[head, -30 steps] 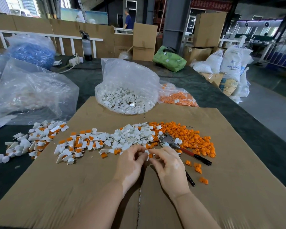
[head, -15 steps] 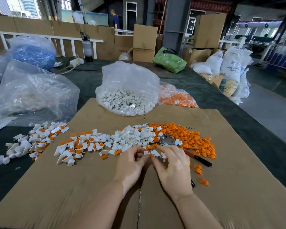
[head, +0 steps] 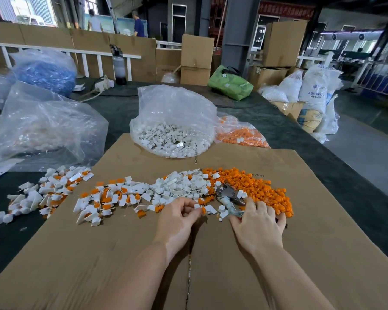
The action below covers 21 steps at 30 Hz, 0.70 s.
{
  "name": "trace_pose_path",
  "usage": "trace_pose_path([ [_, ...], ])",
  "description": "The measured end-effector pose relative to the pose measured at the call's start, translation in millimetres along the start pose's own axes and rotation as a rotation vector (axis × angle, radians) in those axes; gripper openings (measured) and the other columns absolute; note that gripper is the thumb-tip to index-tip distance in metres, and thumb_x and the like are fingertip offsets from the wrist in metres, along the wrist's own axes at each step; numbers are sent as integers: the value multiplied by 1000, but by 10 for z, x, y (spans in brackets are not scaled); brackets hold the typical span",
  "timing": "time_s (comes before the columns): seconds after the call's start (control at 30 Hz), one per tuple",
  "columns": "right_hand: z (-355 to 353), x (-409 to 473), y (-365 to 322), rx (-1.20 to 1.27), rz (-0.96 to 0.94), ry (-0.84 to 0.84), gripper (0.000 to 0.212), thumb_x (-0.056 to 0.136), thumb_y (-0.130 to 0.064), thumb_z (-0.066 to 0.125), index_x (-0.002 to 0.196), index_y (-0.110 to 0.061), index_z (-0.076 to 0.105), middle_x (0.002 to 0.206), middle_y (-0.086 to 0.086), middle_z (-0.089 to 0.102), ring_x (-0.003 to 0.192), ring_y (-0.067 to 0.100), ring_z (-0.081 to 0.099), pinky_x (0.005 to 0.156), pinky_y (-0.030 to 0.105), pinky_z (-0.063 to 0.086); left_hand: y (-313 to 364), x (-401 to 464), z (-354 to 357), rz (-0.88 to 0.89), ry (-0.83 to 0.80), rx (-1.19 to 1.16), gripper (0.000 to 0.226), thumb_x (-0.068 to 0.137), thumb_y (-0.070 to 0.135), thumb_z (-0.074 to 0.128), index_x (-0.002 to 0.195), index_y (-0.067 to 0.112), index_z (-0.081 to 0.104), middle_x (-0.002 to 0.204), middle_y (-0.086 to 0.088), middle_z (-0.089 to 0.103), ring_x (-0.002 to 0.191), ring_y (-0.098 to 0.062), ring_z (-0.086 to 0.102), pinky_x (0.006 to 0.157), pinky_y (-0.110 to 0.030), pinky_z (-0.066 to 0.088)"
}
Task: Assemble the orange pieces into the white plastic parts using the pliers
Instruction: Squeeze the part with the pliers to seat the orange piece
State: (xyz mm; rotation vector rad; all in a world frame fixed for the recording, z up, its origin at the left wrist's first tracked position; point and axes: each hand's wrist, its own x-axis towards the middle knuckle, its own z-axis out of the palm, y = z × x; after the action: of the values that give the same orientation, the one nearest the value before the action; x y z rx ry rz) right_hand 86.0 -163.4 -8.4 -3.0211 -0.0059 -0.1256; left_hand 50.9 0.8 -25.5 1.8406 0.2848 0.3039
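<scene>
The left hand (head: 177, 217) pinches a small white part with an orange piece (head: 200, 208) at its fingertips, while the right hand (head: 259, 222), just beside it, curls over the handles of the pliers (head: 227, 194), whose head lies just beyond its fingers against the orange pile (head: 255, 189).

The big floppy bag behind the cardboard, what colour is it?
Green bag, seen from the head camera.
</scene>
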Motion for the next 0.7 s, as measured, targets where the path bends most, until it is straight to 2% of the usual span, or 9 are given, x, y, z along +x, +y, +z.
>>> trace_pose_path([
  [0.07,-11,9,-6,-28,-38,8,58,95,-53,34,142,-20,28,136,3,39,125,24,35,109,45,21,3,10,-1,-25,1,-26,5,85,21,68,88,20,64,81,-4,68,78,-17,65,63,-12,47],
  [0.13,-39,17,-21,-18,-58,21,50,95,-51,33,134,-19,38,126,4,43,116,25,38,98,39,32,17,22,0,-48,-1,-56,5,85,21,68,86,21,63,80,-5,69,78,-19,66,66,-18,49],
  [0.27,-133,31,-42,78,-69,-42,43,96,-49,35,121,-15,44,117,8,46,108,27,41,87,37,39,59,57,-8,-92,-6,-119,7,85,16,68,81,15,62,71,-7,64,66,-17,58,67,-26,46],
  [0.33,-186,59,-44,169,-115,-79,37,97,-44,37,109,-11,48,108,10,51,102,28,44,80,35,39,92,72,-7,-135,-5,-182,6,85,13,68,82,10,62,69,-9,63,60,-15,54,60,-25,44],
  [0.4,-283,67,-58,374,-159,-143,33,97,-38,40,91,-8,50,86,8,54,83,25,48,66,32,34,138,77,-4,-179,0,-283,6,85,10,67,83,6,63,66,-8,61,55,-12,52,52,-19,43],
  [0.47,-419,54,-74,606,-176,-266,35,97,-35,43,71,-11,46,65,4,43,58,17,41,55,29,28,189,90,-7,-204,-3,-346,7,85,11,67,83,5,64,63,-5,59,53,-9,52,49,-15,41],
  [0.5,-484,43,-82,687,-175,-336,37,97,-35,44,67,-13,44,61,3,39,52,15,35,52,28,26,214,100,-11,-217,-7,-373,8,85,11,67,83,5,63,63,-4,58,51,-8,51,47,-15,41],
  [0.6,-602,-7,-101,866,-100,-571,36,96,-38,45,71,-12,48,62,5,46,49,16,40,48,22,34,271,147,-26,-271,0,-433,7,85,12,67,84,6,64,65,-5,60,49,-9,52,42,-16,41],
  [0.7,-625,-38,-125,1016,6,-755,37,96,-39,47,91,-4,56,74,11,55,62,25,52,60,36,50,281,197,-62,-291,25,-423,6,85,11,67,86,6,65,61,-3,62,47,-8,54,42,-16,43],
])
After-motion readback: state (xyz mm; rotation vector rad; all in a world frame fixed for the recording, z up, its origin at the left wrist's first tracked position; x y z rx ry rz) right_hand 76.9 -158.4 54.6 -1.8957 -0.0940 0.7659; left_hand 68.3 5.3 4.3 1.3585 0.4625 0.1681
